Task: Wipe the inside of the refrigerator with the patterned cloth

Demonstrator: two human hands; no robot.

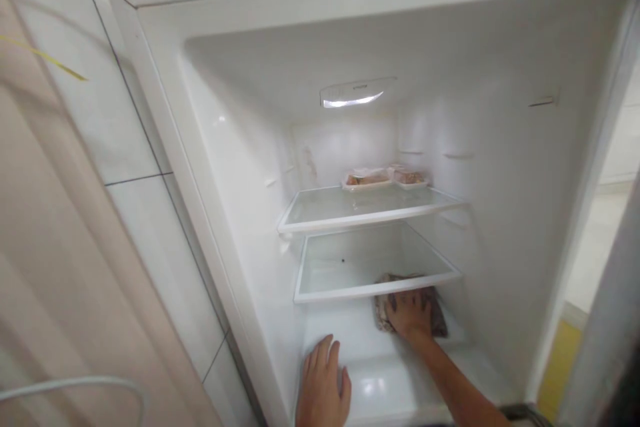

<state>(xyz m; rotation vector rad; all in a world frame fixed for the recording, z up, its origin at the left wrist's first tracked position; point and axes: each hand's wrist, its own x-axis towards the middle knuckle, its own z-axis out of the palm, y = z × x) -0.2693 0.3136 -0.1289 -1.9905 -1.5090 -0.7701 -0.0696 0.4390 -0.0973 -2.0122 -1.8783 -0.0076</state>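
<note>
Now, the right hand (412, 317), spread open over the cloth (438, 320), could knock the lower shelf (360, 261) if lifted. The left hand (324, 388), nearer, looks open.

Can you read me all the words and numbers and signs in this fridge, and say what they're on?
I can't read any words, brands, numbers or signs here.
Light cover: a small dark mark, too small to make out.
Wrapped packs on the upper shelf: too small and blurred to read any label.
Cloth under the right hand: a pattern, no readable letters.
</note>
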